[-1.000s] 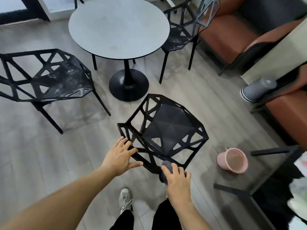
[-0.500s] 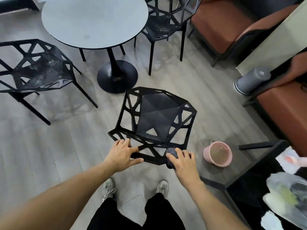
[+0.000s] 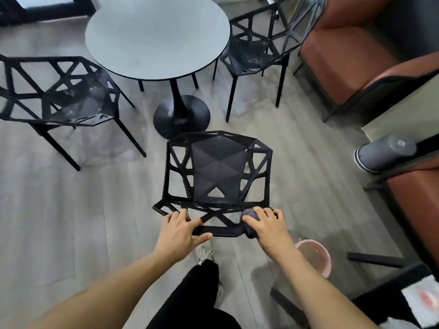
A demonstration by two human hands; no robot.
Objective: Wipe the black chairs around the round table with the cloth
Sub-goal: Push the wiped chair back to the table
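Note:
A black lattice chair (image 3: 218,172) stands just in front of me, its back towards me. My left hand (image 3: 179,231) grips the top rail of its back at the left. My right hand (image 3: 267,225) holds a dark grey cloth (image 3: 249,214) against the right end of the same rail, fingers curled over it. Two more black chairs stand by the round grey table (image 3: 156,36): one at the left (image 3: 64,96) and one at the far right (image 3: 256,51), both with dusty seats.
A pink bucket (image 3: 313,257) sits on the wooden floor just right of my right arm. Rust-red sofas (image 3: 351,55) line the right side, with a grey cylindrical bin (image 3: 384,151) lying between them. A dark glass table (image 3: 380,302) is at the lower right.
The near chair has turned and come squarer to me, and the view has shifted. Both hands stayed on its back rail, the right one with the cloth now at the rail's right end.

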